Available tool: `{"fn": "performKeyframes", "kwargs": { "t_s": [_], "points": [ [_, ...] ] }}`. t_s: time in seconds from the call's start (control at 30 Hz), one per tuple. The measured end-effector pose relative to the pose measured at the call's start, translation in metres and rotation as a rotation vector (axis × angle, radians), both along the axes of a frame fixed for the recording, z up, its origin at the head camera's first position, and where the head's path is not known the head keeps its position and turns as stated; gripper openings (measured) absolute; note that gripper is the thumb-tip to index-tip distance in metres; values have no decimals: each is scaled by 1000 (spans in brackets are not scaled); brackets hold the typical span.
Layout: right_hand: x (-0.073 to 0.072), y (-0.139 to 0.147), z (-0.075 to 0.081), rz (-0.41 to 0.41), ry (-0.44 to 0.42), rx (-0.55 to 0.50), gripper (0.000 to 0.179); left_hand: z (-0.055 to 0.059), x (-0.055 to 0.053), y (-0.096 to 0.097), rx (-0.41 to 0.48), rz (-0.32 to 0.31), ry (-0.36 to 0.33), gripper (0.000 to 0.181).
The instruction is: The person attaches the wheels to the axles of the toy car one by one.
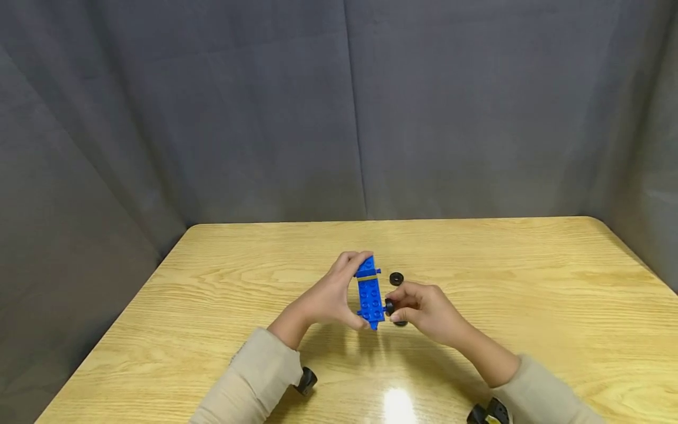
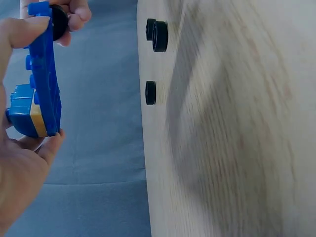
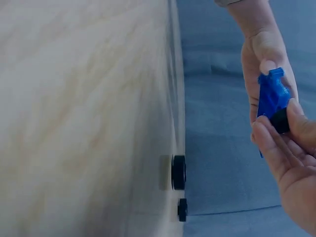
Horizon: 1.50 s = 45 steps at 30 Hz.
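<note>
A blue toy car chassis (image 1: 370, 296) with studs and a yellow stripe is held above the table. My left hand (image 1: 331, 296) grips it by its two ends, thumb at the near end and fingers at the far end. In my right hand (image 1: 431, 312) a small black wheel (image 1: 389, 306) is pinched between thumb and fingers, against the axle stub at the chassis's near right side. The left wrist view shows the chassis (image 2: 47, 84) edge-on, with the wheel (image 2: 59, 22) beside its top. From the right wrist, the wheel (image 3: 280, 121) hides part of the chassis.
Loose black wheels lie on the wooden table (image 1: 238, 253): one (image 1: 396, 278) beyond my right hand, another (image 1: 401, 323) partly hidden below it. The left wrist view shows several, including a lower wheel (image 2: 150, 93). Grey curtains (image 1: 265, 118) surround the table.
</note>
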State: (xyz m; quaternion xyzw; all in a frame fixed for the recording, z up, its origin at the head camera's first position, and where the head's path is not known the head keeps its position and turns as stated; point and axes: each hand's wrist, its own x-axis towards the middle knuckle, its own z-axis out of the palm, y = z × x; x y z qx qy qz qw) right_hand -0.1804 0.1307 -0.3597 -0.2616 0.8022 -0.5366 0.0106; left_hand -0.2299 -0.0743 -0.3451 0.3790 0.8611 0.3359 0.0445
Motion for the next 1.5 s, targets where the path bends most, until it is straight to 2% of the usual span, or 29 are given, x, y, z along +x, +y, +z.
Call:
{"fn": "performKeyframes", "kwargs": {
  "t_s": [0.33,0.63,0.87,1.0,1.3,1.5],
  "points": [
    [-1,0,4,-27,2,-25,16,6,-4,2,16,-13,20,109],
    [0,-3,7,-34,33,-33,13,10,-3,5,11,5,11,109],
    [1,-5,5,-13,56,26,14,14,-1,8,-32,-15,55,108],
    [0,-5,5,-15,64,18,14,14,-2,9,-25,-11,43,109],
    [-6,1,8,0,-32,-1,20,12,-2,4,0,4,-11,109],
    [-10,4,12,6,-80,31,27,12,-3,1,15,10,-20,108]
  ]
}}
